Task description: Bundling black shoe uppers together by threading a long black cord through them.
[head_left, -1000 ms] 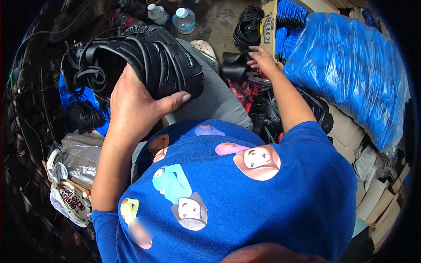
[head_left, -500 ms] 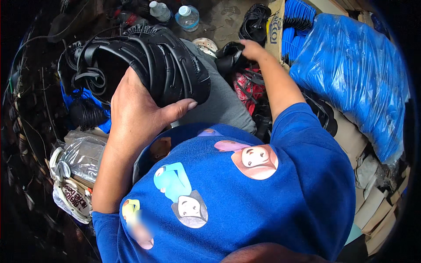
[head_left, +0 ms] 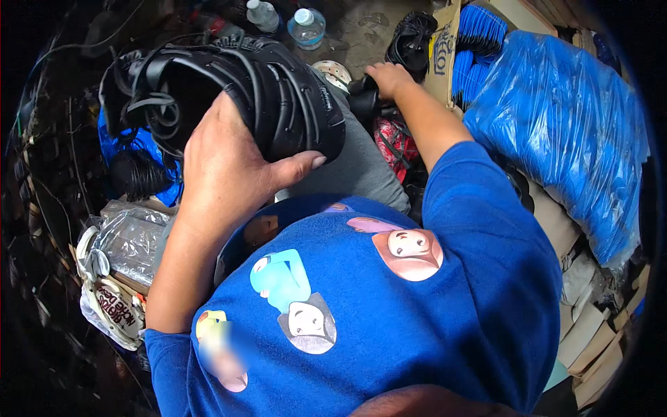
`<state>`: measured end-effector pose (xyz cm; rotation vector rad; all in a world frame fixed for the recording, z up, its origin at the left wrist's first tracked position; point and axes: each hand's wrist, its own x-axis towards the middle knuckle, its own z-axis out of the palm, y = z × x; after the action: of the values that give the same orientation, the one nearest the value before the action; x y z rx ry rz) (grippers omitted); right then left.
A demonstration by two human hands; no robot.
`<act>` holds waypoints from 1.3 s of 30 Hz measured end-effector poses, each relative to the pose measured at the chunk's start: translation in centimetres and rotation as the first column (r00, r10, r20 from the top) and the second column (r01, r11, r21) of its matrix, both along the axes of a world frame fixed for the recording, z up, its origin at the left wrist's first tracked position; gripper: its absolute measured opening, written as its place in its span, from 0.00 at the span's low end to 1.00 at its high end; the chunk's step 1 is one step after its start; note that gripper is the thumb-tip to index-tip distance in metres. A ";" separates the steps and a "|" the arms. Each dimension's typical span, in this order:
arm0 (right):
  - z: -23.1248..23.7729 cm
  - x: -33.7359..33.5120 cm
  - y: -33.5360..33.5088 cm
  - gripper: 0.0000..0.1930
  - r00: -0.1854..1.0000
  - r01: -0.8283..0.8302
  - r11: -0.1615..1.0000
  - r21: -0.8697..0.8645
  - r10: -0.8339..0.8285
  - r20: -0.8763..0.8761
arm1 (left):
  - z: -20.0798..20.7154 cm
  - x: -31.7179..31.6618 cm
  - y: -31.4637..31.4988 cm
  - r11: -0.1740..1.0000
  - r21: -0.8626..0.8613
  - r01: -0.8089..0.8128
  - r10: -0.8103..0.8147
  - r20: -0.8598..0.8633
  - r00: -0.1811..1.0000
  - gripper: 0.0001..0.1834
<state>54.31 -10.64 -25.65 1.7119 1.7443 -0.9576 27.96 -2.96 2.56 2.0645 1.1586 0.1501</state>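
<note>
In my left hand (head_left: pixel 226 149) is a black leather baseball glove (head_left: pixel 288 104) with laces threaded through it. The hand's fingers go into the glove's opening and are hidden; the thumb lies along its lower edge. Loose lace loops (head_left: pixel 153 104) hang at the glove's left side. My right hand (head_left: pixel 390 80) reaches far forward, its fingers closed over a dark, smooth object (head_left: pixel 365 99) whose kind I cannot make out. Just below it lies a red patterned cloth (head_left: pixel 394 142) with dark straps across it.
Two clear bottles (head_left: pixel 307 29) stand at the far side. A bundle of black laces (head_left: pixel 411 43) lies by a cardboard box (head_left: pixel 442 52) beside blue ribbed pieces (head_left: pixel 479 35). A large blue plastic-wrapped bundle (head_left: pixel 556 132) fills the right. A clear plastic bag (head_left: pixel 132 240) is at left.
My right hand has shifted slightly left with the dark object, which now shows as a narrower shape. The baseball glove stays in my left hand, a little further right in view.
</note>
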 end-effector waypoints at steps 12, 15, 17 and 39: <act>13.1 8.3 -2.0 0.28 0.476 0.879 0.350 0.325 -0.580 -0.661 | 0.7 -1.5 -0.1 0.981 0.122 0.151 -0.149 -0.030 0.988 0.34; 18.3 8.7 -2.2 0.22 0.145 0.989 0.111 0.099 -0.560 -0.816 | 1.6 -2.4 -0.7 0.973 0.093 0.214 -0.212 -0.028 0.977 0.34; 20.8 7.2 -2.2 0.19 0.253 0.968 0.067 0.244 -0.279 -0.926 | 1.2 -3.9 -1.4 0.948 0.201 0.248 -0.244 -0.041 0.969 0.35; 35.4 -13.4 10.6 0.15 -0.283 0.820 0.533 -0.208 0.062 -0.957 | 2.3 -6.6 -4.6 0.892 0.301 0.337 -0.376 0.082 0.923 0.43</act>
<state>40.95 -0.09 9.77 2.3418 2.3260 -3.1488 21.31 -7.52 4.82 2.4391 0.6839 0.2883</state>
